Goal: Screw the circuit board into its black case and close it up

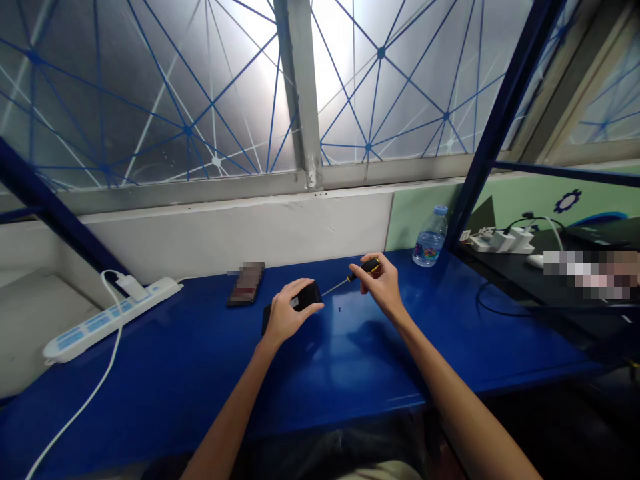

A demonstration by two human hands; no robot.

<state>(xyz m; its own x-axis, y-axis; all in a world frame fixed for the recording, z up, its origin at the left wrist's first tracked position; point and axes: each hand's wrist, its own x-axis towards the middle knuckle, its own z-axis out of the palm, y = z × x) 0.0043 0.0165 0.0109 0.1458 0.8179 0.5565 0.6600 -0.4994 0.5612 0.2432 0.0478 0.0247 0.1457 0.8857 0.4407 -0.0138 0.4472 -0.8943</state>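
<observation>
My left hand (287, 313) is closed round a small black device (306, 295), held just above the blue table (200, 373). My right hand (383, 283) pinches the black and yellow handle of a thin screwdriver (350, 279). The metal shaft runs left and its tip reaches the black device. A tiny dark speck, perhaps a screw (340, 309), lies on the table between my hands.
A white power strip (107, 319) with a plugged adapter and cable lies at the left. A blurred dark object (245, 285) sits near the wall. A water bottle (430, 238) stands at the back right. Chargers and cables (505, 240) crowd the black desk beyond.
</observation>
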